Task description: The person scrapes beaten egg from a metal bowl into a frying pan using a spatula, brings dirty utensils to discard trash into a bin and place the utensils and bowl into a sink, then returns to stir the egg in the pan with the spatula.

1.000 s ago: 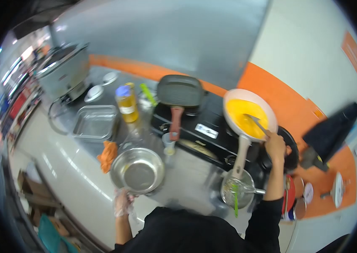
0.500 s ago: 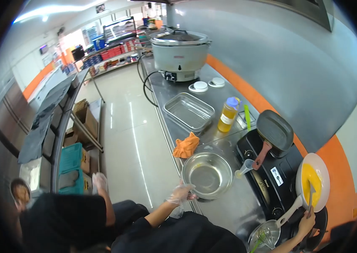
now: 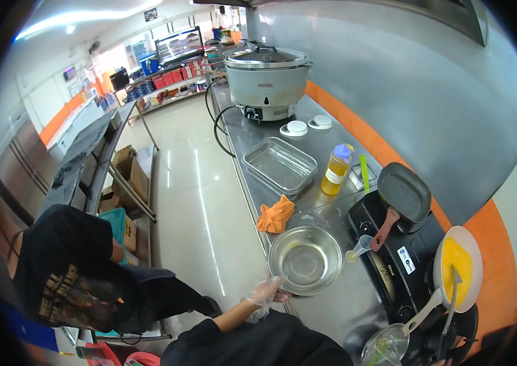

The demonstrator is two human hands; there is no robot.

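Note:
My left hand (image 3: 264,293), in a clear plastic glove, is at the near-left rim of a steel mixing bowl (image 3: 305,261), thumb over the edge and fingers outside it. A little yellow residue marks the bowl. My right hand (image 3: 443,363) barely shows at the bottom edge; its fingers are mostly cut off. Near it is the handle of a grey spatula (image 3: 452,305), whose blade rests in yellow egg mixture (image 3: 458,262) inside a light-coloured frying pan (image 3: 477,271). A small pot (image 3: 406,330) with a whisk (image 3: 385,351) stands beside the pan's handle.
A black stove (image 3: 386,268) carries a square grill pan (image 3: 405,190). An orange cloth (image 3: 275,215), a measuring cup (image 3: 361,246), an oil bottle (image 3: 334,174), a metal tray (image 3: 280,163) and a rice cooker (image 3: 267,82) line the counter. Another person (image 3: 81,268) stands at the left.
My right hand has dropped almost out of view, and the spatula's handle now points down toward the frame's lower edge. The other person has turned and shifted at the left. The view has moved slightly.

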